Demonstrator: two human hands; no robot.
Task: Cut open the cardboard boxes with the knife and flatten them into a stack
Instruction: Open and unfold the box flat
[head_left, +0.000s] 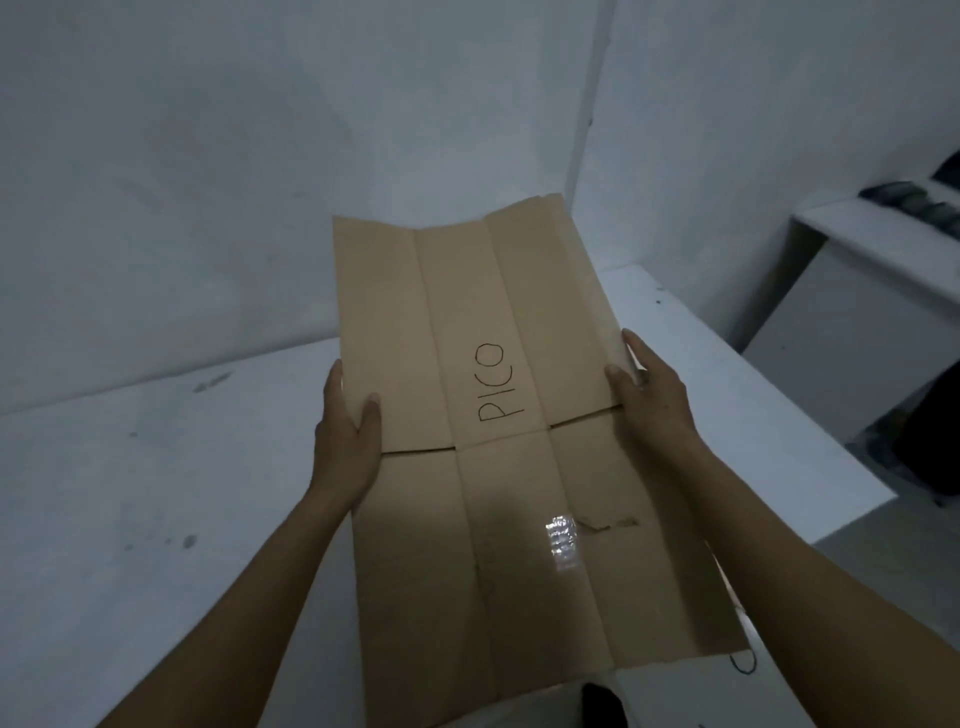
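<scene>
A flattened cardboard box (483, 322) is being held up in both hands, tilting away from the viewer above a white table (130, 493). It is lying open as one creased brown sheet, with long folds running away from the viewer and a slit crossing it between the two hands.

The left hand (345, 441) is pinching the sheet's left edge. Its thumb (370, 410) is pressing on the top face, while the rest of its fingers are hiding underneath. The right hand (654, 400) is gripping the right edge in the same way, thumb (618, 379) on top and one finger (636, 343) lying along the edge. The other fingers are out of sight behind the cardboard.

Between the two thumbs, hand-drawn lettering (496, 382) is spelling "PICO". Nearer the viewer than the fingers, a strip of clear tape (561, 535) is catching the light beside a small tear. The sheet's near end is running off the bottom of the view, where a dark shape (597, 701) is showing that is too cut off to identify.

Beyond the fingers, a pale wall (208, 156) is filling the background. Well to the right of the right hand, a second table (872, 228) is carrying blurred dark objects (914, 200) that are hard to make out.
</scene>
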